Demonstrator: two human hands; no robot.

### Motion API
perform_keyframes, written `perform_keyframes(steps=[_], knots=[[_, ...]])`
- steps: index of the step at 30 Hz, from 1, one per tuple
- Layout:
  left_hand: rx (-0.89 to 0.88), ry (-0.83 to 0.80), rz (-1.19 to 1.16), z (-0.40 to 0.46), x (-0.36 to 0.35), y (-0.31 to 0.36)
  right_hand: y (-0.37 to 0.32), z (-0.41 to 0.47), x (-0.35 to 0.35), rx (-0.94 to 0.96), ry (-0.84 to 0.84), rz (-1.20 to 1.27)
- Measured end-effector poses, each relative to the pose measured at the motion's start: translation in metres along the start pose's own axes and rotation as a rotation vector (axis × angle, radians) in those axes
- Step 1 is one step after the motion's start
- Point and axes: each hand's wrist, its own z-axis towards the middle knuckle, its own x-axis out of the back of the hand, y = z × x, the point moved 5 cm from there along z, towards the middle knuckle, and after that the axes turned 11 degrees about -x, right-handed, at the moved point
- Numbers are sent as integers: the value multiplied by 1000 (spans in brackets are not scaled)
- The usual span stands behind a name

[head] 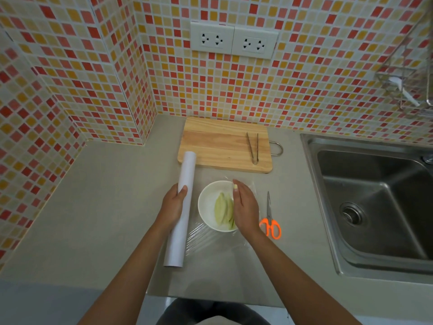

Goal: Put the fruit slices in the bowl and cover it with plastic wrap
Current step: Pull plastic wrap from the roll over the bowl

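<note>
1. Centre of the frame, slightly low: the white bowl (pixel 212 205) sits on the grey counter (pixel 105 207), and the pale green fruit slices (pixel 223 211) are inside it, lying towards its right side.
2. A sheet of plastic wrap (pixel 210 240) is stretched over the bowl, creased along its lower edge where it meets the counter.
3. Left hand (pixel 174 204) is wrapped around the white roll (pixel 181 209), thumb across the front, gripping it just left of the bowl; the roll runs from lower centre up to the cutting board's corner.
4. Right hand (pixel 244 207) lies flat and relaxed over the bowl's right rim, fingers straight, grasping nothing.
5. Orange-handled scissors (pixel 270 219) lie right of that hand.
6. Above, the wooden cutting board (pixel 218 144) carries metal tongs (pixel 253 147); the steel sink (pixel 375 195) fills the right side.
</note>
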Motion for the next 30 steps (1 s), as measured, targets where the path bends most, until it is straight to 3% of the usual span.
perform_keyframes(steps=[11,21,30], knots=[[-70,30,118,-2,10,9,-5,-1,-1,-44,9,-37],[9,-31,22,-2,19,-1,-4,2,-3,-67,-7,-68],[29,-21,-21,-6,17,-3,10,10,-1,-322,-104,382]])
